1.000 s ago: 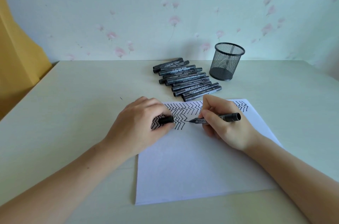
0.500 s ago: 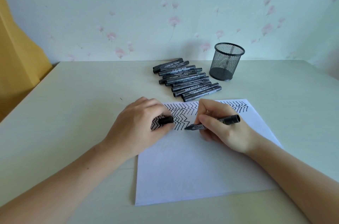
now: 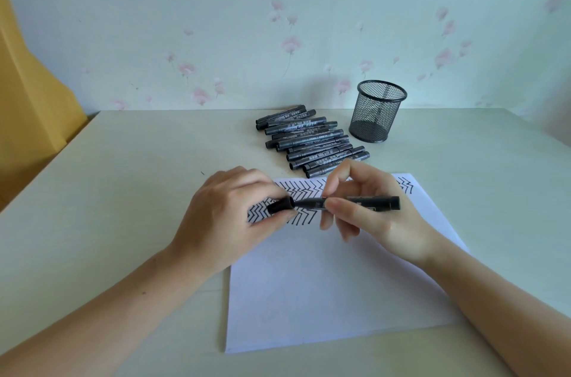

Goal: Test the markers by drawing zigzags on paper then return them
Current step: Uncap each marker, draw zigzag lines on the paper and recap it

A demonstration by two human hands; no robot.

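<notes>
Marker (image 3: 355, 203) lies level across the centre of the frame, lifted just above the paper (image 3: 324, 284), with its tip end pointing left into the cap (image 3: 279, 206). The right hand (image 3: 370, 216) pinches the barrel between thumb and forefinger; the left hand (image 3: 228, 216) has its fingers curled round the cap. Cap and tip look partly joined, though whether the cap is fully seated I cannot tell. The step in hand is judged to be capping after a test. To do it well, keep the barrel and cap on one straight line, push them together squarely until they stop, and keep the tip clear of the fingers and of the zigzags (image 3: 296, 191) near the paper's upper edge. Next, the marker belongs with the row of markers (image 3: 312, 142) above centre, or in the mesh cup (image 3: 375, 117) to their right on the tabletop (image 3: 123, 191).
</notes>
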